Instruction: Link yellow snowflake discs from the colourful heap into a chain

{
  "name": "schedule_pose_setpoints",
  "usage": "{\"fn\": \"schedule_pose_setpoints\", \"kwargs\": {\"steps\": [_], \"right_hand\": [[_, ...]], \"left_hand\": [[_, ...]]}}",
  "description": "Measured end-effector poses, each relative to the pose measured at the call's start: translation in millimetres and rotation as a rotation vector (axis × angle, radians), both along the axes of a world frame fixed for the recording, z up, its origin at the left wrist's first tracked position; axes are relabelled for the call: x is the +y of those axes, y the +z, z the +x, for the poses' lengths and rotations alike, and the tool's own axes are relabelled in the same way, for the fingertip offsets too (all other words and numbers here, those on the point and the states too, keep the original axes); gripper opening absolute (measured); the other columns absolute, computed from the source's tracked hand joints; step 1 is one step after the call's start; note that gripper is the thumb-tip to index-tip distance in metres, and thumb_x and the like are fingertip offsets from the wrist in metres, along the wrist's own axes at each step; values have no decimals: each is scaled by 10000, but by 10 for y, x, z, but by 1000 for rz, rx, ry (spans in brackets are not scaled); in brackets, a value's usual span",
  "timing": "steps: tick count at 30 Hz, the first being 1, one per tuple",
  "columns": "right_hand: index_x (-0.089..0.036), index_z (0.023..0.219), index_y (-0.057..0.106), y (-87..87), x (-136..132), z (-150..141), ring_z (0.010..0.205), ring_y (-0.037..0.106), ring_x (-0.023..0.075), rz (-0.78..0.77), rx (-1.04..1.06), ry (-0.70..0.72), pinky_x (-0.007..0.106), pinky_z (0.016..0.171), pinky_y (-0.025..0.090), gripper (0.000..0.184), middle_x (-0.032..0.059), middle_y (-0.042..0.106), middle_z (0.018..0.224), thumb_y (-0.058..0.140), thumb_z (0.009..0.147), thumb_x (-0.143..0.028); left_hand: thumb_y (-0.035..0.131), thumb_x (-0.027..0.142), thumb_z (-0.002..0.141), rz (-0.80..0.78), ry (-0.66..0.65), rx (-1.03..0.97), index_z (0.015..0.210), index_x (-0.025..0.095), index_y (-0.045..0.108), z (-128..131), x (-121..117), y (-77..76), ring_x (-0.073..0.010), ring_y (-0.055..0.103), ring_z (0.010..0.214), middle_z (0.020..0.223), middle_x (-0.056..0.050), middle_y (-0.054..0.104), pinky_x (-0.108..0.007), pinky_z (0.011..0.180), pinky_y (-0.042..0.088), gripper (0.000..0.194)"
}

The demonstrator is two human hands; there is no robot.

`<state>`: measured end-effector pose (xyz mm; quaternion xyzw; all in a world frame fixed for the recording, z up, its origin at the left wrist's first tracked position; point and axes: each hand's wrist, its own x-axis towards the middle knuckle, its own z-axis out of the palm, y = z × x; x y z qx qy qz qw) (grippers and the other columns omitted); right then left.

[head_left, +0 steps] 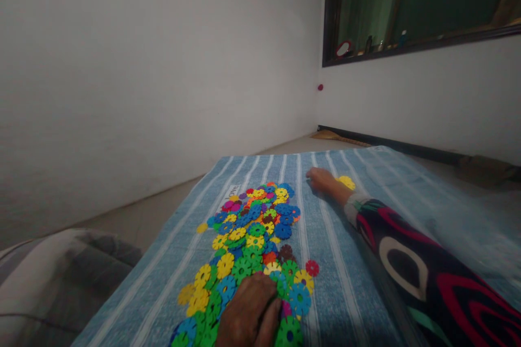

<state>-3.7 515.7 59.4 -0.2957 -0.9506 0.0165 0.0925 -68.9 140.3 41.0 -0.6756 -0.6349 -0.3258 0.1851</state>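
A heap of flower-shaped plastic discs (255, 229) in green, yellow, blue, red and other colours spreads along the striped cloth. My left hand (249, 312) rests on the near part of this heap. Its fingers curl downward and close together, and their tips are hidden, so what they hold does not show. Farther out, to the right of the heap, my right hand (324, 181) is above the cloth. Its fingers are bent into a closed grip, slightly blurred, with no visible object in them. Some yellow discs (347, 182) lie just beyond my right wrist.
A blue cloth with white stripes (171, 265) covers the surface. One red disc (312, 268) lies at the heap's right edge. Crumpled grey fabric (69, 282) is at the left. Behind are a white wall (163, 65) and a dark-framed window (423, 5).
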Motion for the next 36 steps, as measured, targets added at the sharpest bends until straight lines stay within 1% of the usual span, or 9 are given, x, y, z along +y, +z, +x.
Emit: {"fn": "schedule_pose_setpoints", "kwargs": {"steps": [4,9,12,15,19,22,28,33,36], "right_hand": [[-160,1206,647,9,-376,-63,1132,579,213,4,50,71,284,957,411,344,121,649,1229,467,914,-180],[-201,1100,689,-79,-1079,-167,1053,592,205,-91,128,230,270,895,421,265,81,683,1124,512,910,-252],[-215,1081,697,-198,-1430,-187,1029,578,196,-159,212,236,282,899,408,249,70,680,1076,518,912,-249],[-200,1075,699,-302,-1646,-189,1013,564,188,-179,276,246,296,912,396,243,73,665,1049,530,901,-220],[-171,884,687,-377,-1812,-162,971,555,189,-188,312,294,305,895,396,135,67,661,956,553,871,-170],[-180,812,658,-419,-1909,-91,941,556,180,-217,353,350,301,879,403,142,49,657,920,535,870,-141],[-184,868,656,-490,-2088,272,956,574,189,-243,515,266,304,900,428,138,61,663,953,535,843,-122],[-206,888,660,-499,-2284,838,920,602,191,-284,527,199,310,852,462,162,58,677,939,507,864,-160],[-221,939,670,-566,-2411,1202,939,615,198,-280,516,171,330,875,474,196,64,687,980,497,863,-169]], "left_hand": [[541,239,915,-1,0,-12,998,216,644,35,2,-15,-157,715,887,903,-31,747,-254,839,594,134],[514,204,902,-50,-1,-10,929,207,647,95,18,30,-182,697,863,892,-61,730,-297,785,597,136],[543,196,875,-141,-5,-13,917,206,657,108,11,66,-204,685,909,948,-76,726,-344,823,592,122],[580,192,845,-201,11,-23,920,195,662,83,-4,59,-227,672,955,1012,-92,717,-388,859,581,110],[594,174,821,-252,58,-58,919,188,667,18,-11,8,-241,656,992,1054,-104,701,-416,882,566,123],[579,165,823,-289,82,-78,925,184,668,-23,-4,-12,-240,645,999,1053,-102,693,-418,900,552,136],[527,149,840,-323,114,-90,920,175,664,-81,4,4,-243,630,1004,1035,-103,691,-417,926,524,161],[458,130,845,-343,132,-103,910,186,656,-122,-8,53,-234,618,998,1013,-99,692,-395,923,508,216],[441,129,830,-377,168,-114,871,190,651,-152,-15,88,-243,615,972,962,-100,692,-398,899,505,223]]}}
